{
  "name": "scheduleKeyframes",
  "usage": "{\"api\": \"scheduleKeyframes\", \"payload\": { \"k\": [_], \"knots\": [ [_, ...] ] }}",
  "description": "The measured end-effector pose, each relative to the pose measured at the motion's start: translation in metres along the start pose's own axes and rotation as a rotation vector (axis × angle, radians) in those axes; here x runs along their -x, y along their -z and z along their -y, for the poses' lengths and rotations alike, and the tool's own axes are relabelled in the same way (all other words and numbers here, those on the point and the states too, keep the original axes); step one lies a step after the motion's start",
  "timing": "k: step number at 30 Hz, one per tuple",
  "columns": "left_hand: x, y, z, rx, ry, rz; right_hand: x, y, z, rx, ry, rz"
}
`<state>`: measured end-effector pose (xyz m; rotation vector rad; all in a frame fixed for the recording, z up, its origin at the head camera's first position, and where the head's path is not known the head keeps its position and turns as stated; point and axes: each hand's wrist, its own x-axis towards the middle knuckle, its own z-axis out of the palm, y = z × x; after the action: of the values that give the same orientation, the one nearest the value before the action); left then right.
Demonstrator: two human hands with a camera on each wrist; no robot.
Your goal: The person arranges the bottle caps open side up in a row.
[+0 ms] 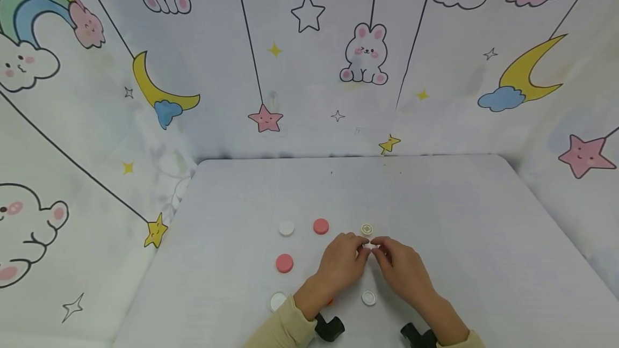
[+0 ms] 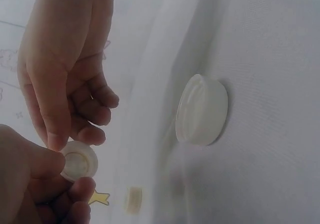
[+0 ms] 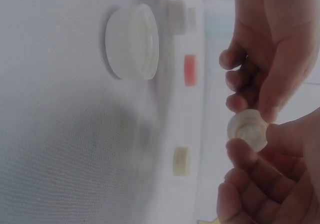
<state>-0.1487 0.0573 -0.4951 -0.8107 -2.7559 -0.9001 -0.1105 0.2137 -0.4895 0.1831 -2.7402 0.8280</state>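
Between the fingertips of both hands, lifted above the table, is a small white bottle cap (image 1: 370, 246), its hollow side showing in the left wrist view (image 2: 79, 164). Thumb and fingers of my left hand (image 1: 341, 263) pinch its left edge. From the other side my right hand (image 1: 402, 267) pinches it too, thumb and forefinger on the rim in the right wrist view. Just beyond the fingertips lies a cream-coloured cap (image 1: 367, 229). A larger white cap (image 1: 368, 298) sits on the table nearer me, below the hands.
On the left lie a white cap (image 1: 286, 228), a red cap (image 1: 321, 226), another red cap (image 1: 284, 263) and a white cap (image 1: 278, 301) partly behind the sleeve. An orange-red cap (image 1: 330, 302) is mostly hidden by the left wrist. Patterned cloth (image 1: 309, 85) surrounds the white table (image 1: 232, 192).
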Motion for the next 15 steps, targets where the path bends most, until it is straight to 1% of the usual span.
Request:
{"api": "scheduleKeyframes", "payload": {
  "k": [5, 9, 15],
  "knots": [
    [-0.0009, 0.0018, -0.0012, 0.052, 0.037, 0.005, 0.0009, 0.0001, -0.0004, -0.049, 0.051, -0.056],
    [-0.0018, 0.0011, -0.0008, 0.081, 0.051, 0.008, 0.0014, -0.0010, -0.0017, -0.091, 0.096, -0.081],
    [-0.0006, 0.0030, -0.0031, 0.201, 0.078, 0.035, 0.0012, -0.0016, -0.0029, -0.096, 0.130, -0.119]
  ]
}}
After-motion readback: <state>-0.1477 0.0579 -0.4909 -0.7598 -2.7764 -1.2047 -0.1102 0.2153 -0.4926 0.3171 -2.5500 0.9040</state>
